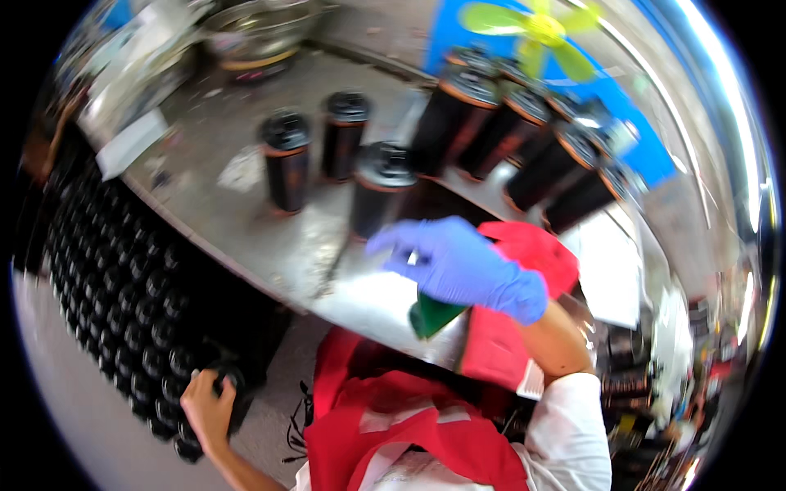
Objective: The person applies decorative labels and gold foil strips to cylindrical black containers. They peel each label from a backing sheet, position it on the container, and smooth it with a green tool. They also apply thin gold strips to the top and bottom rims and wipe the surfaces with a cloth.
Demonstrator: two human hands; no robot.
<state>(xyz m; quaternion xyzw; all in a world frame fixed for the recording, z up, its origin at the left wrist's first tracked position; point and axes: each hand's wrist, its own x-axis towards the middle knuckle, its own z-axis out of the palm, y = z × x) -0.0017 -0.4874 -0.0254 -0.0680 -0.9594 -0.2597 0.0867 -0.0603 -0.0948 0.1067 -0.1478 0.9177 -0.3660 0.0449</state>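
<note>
My bare left hand [210,409] reaches down at the lower left, its fingers curled around the rounded black top of a cylinder [228,378] beside rows of similar black ones. My right hand [463,266], in a purple glove, is over the bench edge, blurred, with thumb and fingers curled together; whatever they hold is hidden. Under that palm shows a green piece [435,315]. Just beyond the gloved fingertips stands a black canister [378,196] with a grey-black top. Two slimmer black canisters with orange rims, one nearer [286,168] and one farther [342,139], stand upright to its left.
Several more black canisters [483,123] cluster at the back right, by a yellow-green fan [544,31] and a blue panel [446,37]. A metal bowl [258,33] sits at the back left. Red cloth [499,348] lies right of the green piece. Black cylinders [123,303] fill the left below the metal bench [221,213].
</note>
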